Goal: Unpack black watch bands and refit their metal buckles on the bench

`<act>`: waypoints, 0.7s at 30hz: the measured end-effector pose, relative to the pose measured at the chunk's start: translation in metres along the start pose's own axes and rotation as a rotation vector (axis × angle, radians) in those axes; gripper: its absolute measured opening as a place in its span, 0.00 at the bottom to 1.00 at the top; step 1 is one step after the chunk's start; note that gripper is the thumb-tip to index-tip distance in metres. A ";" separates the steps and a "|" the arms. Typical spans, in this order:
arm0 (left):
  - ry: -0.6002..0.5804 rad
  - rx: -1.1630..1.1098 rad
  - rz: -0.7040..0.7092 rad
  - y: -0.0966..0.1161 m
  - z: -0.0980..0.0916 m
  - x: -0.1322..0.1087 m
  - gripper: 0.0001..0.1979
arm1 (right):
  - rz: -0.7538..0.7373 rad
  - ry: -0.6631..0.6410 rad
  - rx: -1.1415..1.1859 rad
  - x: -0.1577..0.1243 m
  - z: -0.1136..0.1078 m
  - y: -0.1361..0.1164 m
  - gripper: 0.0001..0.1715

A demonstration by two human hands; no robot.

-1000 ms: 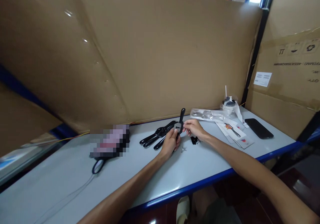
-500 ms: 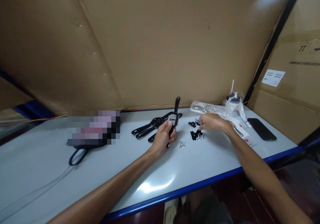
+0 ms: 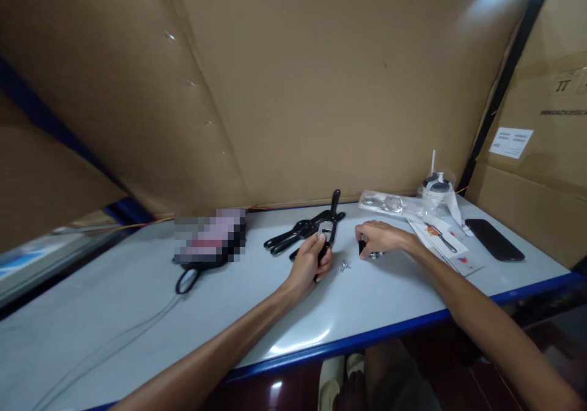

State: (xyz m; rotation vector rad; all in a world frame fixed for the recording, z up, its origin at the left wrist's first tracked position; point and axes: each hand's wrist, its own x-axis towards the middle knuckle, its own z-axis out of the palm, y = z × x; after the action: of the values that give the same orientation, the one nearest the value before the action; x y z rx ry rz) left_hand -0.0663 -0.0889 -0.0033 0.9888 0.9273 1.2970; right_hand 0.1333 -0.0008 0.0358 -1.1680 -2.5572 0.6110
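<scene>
My left hand (image 3: 308, 263) is closed around a black-handled tool (image 3: 335, 202) with a grey metal plate at its middle; its upper end points up. More black handles (image 3: 280, 240) lie on the table just behind and left of that hand. Over the small parts, my right hand (image 3: 380, 236) is bent down with thumb and fingers closing on a small black plate (image 3: 362, 248). Silvery fasteners (image 3: 376, 255) show under the palm, partly hidden. Between the two hands lies a small silvery wing-shaped fastener (image 3: 344, 266).
A printed sheet (image 3: 463, 258) and a black phone (image 3: 495, 240) lie to the right. Behind them are a clear plastic package (image 3: 389, 203) and a white device (image 3: 436, 188). A black pouch (image 3: 224, 255), partly pixelated, lies left with a cord. Cardboard (image 3: 321, 93) walls the back.
My right hand has come lower and nearer over the small black plates and fasteners, covering most of them. My left hand keeps the black-handled tool. The view has shifted slightly.
</scene>
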 end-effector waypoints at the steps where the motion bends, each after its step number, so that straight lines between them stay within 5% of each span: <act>1: 0.000 0.010 -0.006 0.000 0.000 -0.001 0.23 | -0.016 0.030 0.040 0.002 0.002 0.002 0.21; 8: 0.035 0.079 -0.032 -0.001 0.000 0.002 0.22 | 0.070 0.224 0.291 0.016 0.013 0.005 0.18; 16: 0.090 0.204 -0.013 -0.008 0.004 0.005 0.21 | 0.108 0.355 1.027 0.016 0.009 -0.017 0.06; 21: 0.076 0.248 0.021 -0.009 0.008 0.004 0.21 | 0.127 0.428 0.981 0.021 0.033 -0.035 0.12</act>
State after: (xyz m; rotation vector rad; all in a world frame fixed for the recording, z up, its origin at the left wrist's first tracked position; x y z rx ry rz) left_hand -0.0554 -0.0851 -0.0093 1.1485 1.1598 1.2645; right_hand 0.0840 -0.0143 0.0247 -0.9320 -1.4878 1.2707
